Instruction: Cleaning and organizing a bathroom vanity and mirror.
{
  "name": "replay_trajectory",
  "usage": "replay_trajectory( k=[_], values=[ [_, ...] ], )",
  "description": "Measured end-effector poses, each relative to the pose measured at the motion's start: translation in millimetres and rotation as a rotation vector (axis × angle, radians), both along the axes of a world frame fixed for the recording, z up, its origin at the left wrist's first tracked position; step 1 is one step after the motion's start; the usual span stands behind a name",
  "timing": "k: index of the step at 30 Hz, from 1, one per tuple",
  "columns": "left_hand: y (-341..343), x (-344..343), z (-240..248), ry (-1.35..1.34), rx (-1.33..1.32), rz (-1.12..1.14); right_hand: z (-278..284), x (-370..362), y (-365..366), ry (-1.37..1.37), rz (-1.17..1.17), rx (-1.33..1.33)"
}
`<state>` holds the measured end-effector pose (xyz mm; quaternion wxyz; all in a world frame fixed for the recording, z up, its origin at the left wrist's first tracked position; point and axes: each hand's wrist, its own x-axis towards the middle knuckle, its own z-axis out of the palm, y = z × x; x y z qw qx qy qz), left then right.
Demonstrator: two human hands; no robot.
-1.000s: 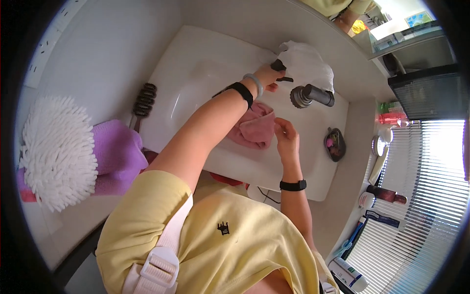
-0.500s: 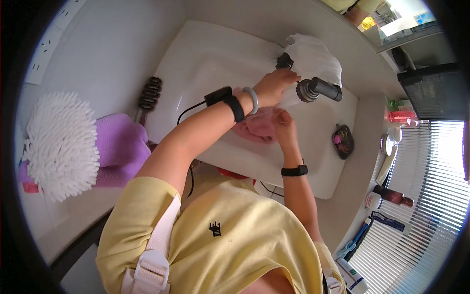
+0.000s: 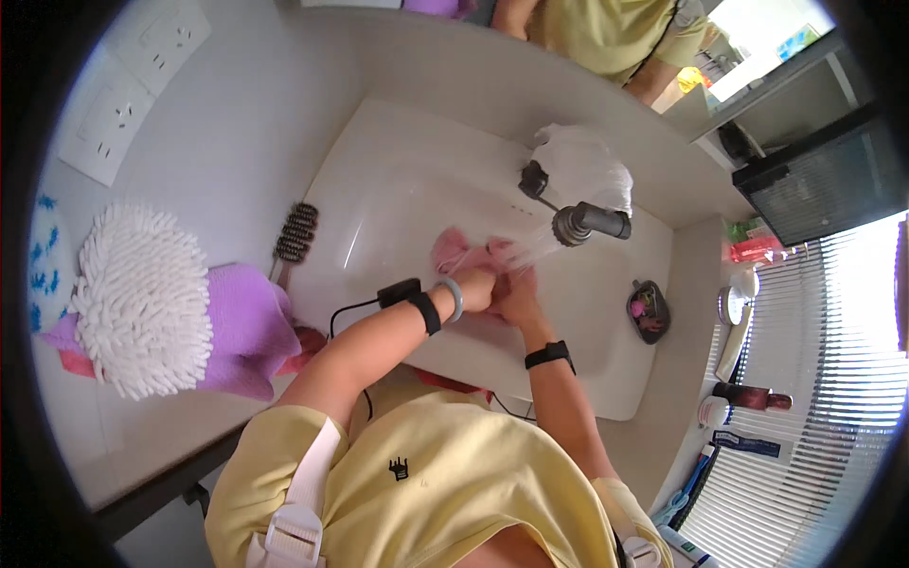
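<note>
A wet pink cloth (image 3: 456, 252) lies bunched in the white sink (image 3: 398, 151). My left hand (image 3: 476, 288), with a grey bangle and a black strap at the wrist, is closed on its near part. Pressed close beside it, my right hand (image 3: 516, 297) grips the same cloth; a black band circles that wrist. Much of the fingers is hidden by the hands and the fabric. Water sprays from the dark faucet (image 3: 589, 224) down onto the cloth just beyond my hands. The faucet's black lever (image 3: 534, 178) stands behind the spout.
A white crumpled covering (image 3: 579, 163) sits behind the faucet. On the sink's right ledge rests a dark dish (image 3: 648, 312) with small pink items. A round brush (image 3: 297, 233) lies along the left rim, near a white shaggy mitt (image 3: 142, 298) and a purple towel (image 3: 248, 327).
My left hand has come down from beside the faucet lever to the pink cloth. My right hand has shifted nearer to me, and the two hands now meet. The view has tilted up.
</note>
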<state>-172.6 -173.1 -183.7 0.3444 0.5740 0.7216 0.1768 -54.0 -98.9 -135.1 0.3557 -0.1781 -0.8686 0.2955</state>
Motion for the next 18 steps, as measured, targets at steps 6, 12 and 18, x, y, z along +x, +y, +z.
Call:
replay_trajectory(
  k=[6,12,18],
  values=[
    [20,3,25,-0.045,0.177,-0.054,0,39,21,-0.676,-0.107,-0.542],
    [55,-2,68,-0.487,0.07,0.118,28,61,85,0.253,-0.311,-1.194],
    [76,-42,47,-0.156,0.117,0.265,4,97,98,-0.113,-0.342,-1.027]
  ],
)
